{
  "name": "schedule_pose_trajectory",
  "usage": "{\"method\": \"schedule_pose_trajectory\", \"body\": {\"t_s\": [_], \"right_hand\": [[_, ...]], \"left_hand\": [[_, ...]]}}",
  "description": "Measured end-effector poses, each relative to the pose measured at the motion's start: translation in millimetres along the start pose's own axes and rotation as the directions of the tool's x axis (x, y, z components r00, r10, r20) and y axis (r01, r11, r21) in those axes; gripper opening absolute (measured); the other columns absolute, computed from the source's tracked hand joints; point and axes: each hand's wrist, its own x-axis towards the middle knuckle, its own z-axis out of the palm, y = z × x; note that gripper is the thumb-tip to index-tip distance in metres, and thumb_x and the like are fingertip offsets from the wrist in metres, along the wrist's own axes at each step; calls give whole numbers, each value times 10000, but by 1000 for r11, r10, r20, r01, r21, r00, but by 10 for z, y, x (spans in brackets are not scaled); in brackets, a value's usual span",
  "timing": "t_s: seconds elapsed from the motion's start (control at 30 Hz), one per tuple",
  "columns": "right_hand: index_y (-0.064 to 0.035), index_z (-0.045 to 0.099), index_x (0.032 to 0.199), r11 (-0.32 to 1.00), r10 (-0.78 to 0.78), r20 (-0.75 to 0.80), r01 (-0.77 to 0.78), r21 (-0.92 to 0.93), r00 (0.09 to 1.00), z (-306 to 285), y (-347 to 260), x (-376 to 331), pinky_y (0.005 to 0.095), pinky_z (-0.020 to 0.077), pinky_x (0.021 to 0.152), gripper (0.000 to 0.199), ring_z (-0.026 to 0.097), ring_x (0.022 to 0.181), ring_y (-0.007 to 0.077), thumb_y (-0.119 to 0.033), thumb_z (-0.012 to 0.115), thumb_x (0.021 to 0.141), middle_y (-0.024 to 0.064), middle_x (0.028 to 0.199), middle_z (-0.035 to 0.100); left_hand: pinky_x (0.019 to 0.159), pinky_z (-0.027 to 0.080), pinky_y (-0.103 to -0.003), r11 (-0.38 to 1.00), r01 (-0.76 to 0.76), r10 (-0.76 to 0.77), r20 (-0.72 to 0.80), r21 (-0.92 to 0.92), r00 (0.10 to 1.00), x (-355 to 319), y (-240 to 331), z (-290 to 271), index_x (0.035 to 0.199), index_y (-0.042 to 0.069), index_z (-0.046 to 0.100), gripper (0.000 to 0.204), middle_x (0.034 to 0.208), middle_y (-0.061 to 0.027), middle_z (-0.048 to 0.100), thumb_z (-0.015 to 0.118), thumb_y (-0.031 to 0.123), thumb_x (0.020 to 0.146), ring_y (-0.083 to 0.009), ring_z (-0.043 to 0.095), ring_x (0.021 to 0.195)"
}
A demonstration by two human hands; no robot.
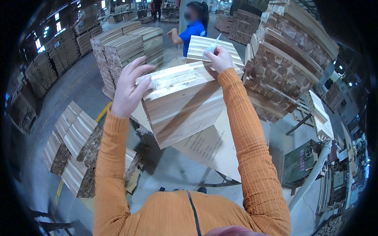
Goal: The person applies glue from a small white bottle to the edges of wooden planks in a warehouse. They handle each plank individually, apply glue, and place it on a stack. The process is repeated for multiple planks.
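Observation:
In front of me stands a block-like wooden piece with striped grain, its broad side turned toward me. My left hand is open at its left end, fingers spread over the top face; whether they touch the wood I cannot tell. Above the far right end, my right hand is closed around a small white squeeze bottle with a thin pointed nozzle tilted upward. Just beyond lies another striped wooden panel. Flattened cardboard with print lies under the block.
Tall wood stacks stand at the back left and to the right. More wooden blocks sit low on the left. A person in a blue shirt is beyond the work surface. A green machine with a pale hose stands at right.

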Motion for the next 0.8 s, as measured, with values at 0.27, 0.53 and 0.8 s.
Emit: {"method": "schedule_pose_trajectory", "body": {"t_s": [0.27,0.53,0.8], "right_hand": [[8,653,843,999,46,9,-46,7,999,-9,-108,-43,328,485,676,310,631,694,222,-263,652,692,123,754,657],[19,654,845,997,70,21,-70,-16,997,2,-108,-82,281,469,641,286,597,680,136,-234,665,712,80,741,646],[-1,648,807,1000,30,-55,-30,2,998,-73,6,-15,380,491,708,314,637,740,304,-291,625,691,180,759,643]], "left_hand": [[1046,211,-530,812,-286,-131,635,510,761,647,164,564,1419,206,289,695,1457,-148,252,291,643,879,-326,260,1324],[1038,246,-508,800,-374,-222,811,469,542,822,222,721,1428,217,269,718,1454,-157,263,322,658,864,-337,297,1309],[1044,311,-394,918,-276,-79,812,286,579,821,77,819,1404,107,297,684,1433,-186,278,366,566,902,-364,371,1255]]}}
